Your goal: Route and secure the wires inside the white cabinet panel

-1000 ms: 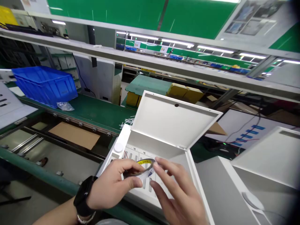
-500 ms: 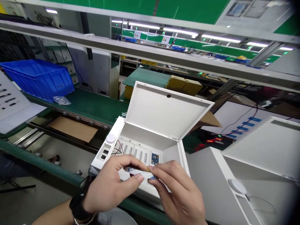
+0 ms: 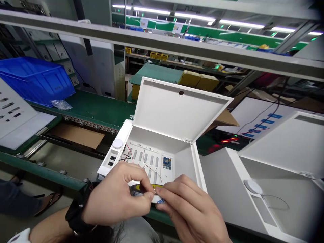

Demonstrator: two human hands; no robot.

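An open white metal box (image 3: pixel 177 113) stands on the line, its lid tilted back. Inside, a blue circuit board (image 3: pixel 167 163) sits on the slotted floor, with thin red and black wires at the left. In front of the box, my left hand (image 3: pixel 121 192) pinches a small flat piece with a yellow and black face and a white strip with blue print (image 3: pixel 157 199). My right hand (image 3: pixel 189 206) grips the same piece from the right, fingertips touching those of my left. Fingers partly hide the piece.
At the far left lie a blue bin (image 3: pixel 37 81) and a clear plastic bag (image 3: pixel 61 104). A second open white box (image 3: pixel 227 189) stands at right. Cardboard (image 3: pixel 78 135) lies below the belt. A person's foot (image 3: pixel 48 202) shows at lower left.
The view has tipped down a little. My fingertips have come closer together, and more of the piece's yellow and black face shows.
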